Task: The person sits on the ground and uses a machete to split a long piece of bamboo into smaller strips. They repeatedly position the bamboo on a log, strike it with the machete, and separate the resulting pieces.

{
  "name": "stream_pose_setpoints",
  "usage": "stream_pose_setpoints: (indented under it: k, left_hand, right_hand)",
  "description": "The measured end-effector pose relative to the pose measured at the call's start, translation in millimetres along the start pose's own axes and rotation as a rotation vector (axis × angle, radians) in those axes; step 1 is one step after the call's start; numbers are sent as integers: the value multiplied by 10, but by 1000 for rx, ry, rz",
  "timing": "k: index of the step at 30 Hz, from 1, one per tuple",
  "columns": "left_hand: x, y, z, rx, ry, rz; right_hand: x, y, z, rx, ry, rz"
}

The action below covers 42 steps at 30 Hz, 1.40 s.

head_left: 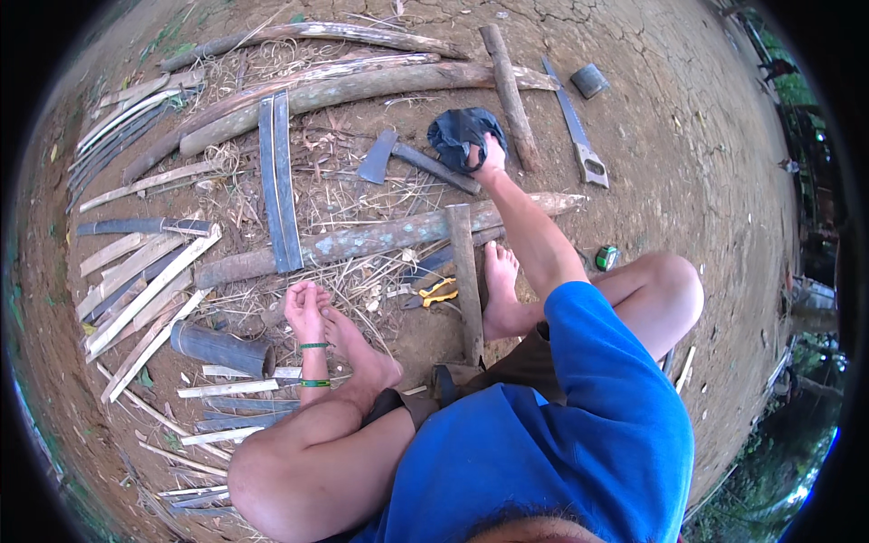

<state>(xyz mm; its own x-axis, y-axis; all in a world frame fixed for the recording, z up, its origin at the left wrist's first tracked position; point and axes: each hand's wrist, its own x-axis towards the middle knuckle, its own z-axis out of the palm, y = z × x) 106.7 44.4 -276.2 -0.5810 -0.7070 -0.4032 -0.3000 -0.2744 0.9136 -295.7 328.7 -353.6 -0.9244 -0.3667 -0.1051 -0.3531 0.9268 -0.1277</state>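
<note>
At the upper middle, my right hand (490,156) is closed on a crumpled black plastic bag (464,133), which hides part of the fingers. My left hand (306,306) rests beside my left foot, palm up, fingers loosely curled and nothing visible in them. An axe (378,158) lies left of the bag, its handle running toward it. Between my feet are yellow-handled pliers (439,291), next to a short wooden post (464,281). Two dark split bamboo strips (279,185) lie across a long log (353,242) in front of me.
A handsaw (574,131) and a dark block (590,80) lie at the upper right, near an upright-lying pole (510,100). A green tape measure (606,258) sits by my right knee. Split bamboo pieces (149,281) and a bamboo tube (222,349) fill the left side.
</note>
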Motion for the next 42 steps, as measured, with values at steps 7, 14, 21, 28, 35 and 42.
stream_pose_setpoints:
  k: [7,14,21,28,35,42]
  left_hand:
    - [22,214,0,52,-61,71]
    - [134,339,-172,132,-71,132]
    - [124,429,-280,172,-71,156]
    - [110,461,-244,170,-75,154]
    - [110,519,-104,141,-105,180]
    - [17,769,260,52,-178,239]
  right_hand:
    - [-170,-37,-233,145,-83,-71]
    - [215,569,-1167,441,-238,24]
    - [315,535,-1560,527,-491,-14]
    - [343,660,-1587,517,-467,-68]
    - [307,659,-1925,768,-556,36]
    - [-47,-483,-1990,1047,-639,-172]
